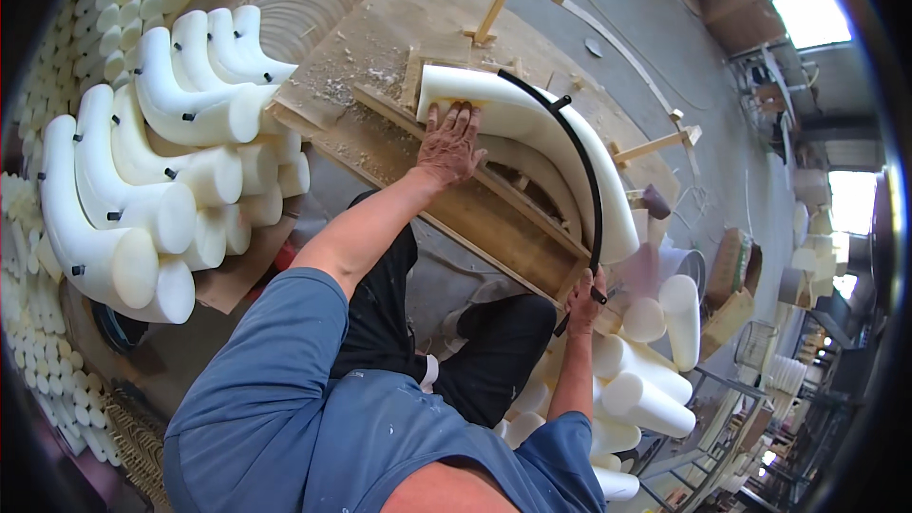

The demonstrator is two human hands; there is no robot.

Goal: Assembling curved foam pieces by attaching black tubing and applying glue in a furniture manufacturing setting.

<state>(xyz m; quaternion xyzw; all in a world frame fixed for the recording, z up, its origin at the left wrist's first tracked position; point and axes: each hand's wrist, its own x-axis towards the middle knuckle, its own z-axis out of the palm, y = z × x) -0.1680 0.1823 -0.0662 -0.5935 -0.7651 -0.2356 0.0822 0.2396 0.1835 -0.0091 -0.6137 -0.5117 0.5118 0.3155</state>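
A curved white foam piece (611, 199) lies in a wooden frame (546, 261) on the workbench. A long, thin black strip (581, 157) runs along its curve, with a short black peg (561, 103) sticking out near the far part. My left hand (451, 144) rests flat on the foam's left end, fingers stretched out and touching a small yellowish-brown patch. At the near right end of the curve, my right hand (584, 300) is closed round the lower end of the black strip. Part of that end is hidden by the fingers.
Bent white foam pieces with black pegs (171, 104) are stacked at the left. White foam cylinders (646, 404) lie at the lower right. Foam scraps litter the wooden bench top (380, 47). A wooden stand with a curved strip (608, 24) rises beyond the bench.
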